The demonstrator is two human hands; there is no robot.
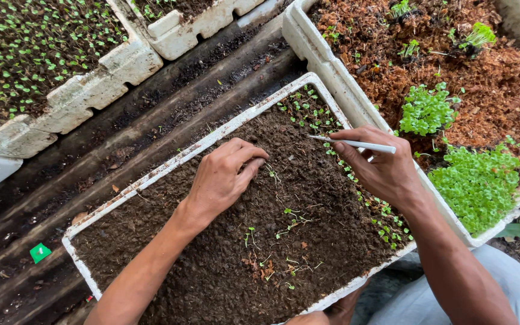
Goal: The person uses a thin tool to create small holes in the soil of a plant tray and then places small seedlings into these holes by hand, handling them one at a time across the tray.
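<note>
Head view, person crouched over a white foam tray [151, 174] full of dark soil. Left hand [221, 177] lies knuckles up on the soil near tray centre, fingers curled in and tips pressed into the dirt beside a tiny seedling [272, 173]; whether anything is pinched under the fingers cannot be told. Right hand [380, 165] hovers over the tray's right side, closed around a thin white stick [353, 143] held like a pen, its tip pointing left over the soil. A row of small green seedlings [356, 180] runs along the tray's right edge, a few loose sprouts [290, 225] lie scattered mid-tray below the hands. To the right, touching this tray, a second foam box [332, 72] with reddish-brown fibre and dense green sprout clumps [476, 183]. Upper left, another foam box of seedlings [25, 54]. Trays sit on dark dirty planks [170, 108]; a small green tag [40, 252] lies on them lower left
</note>
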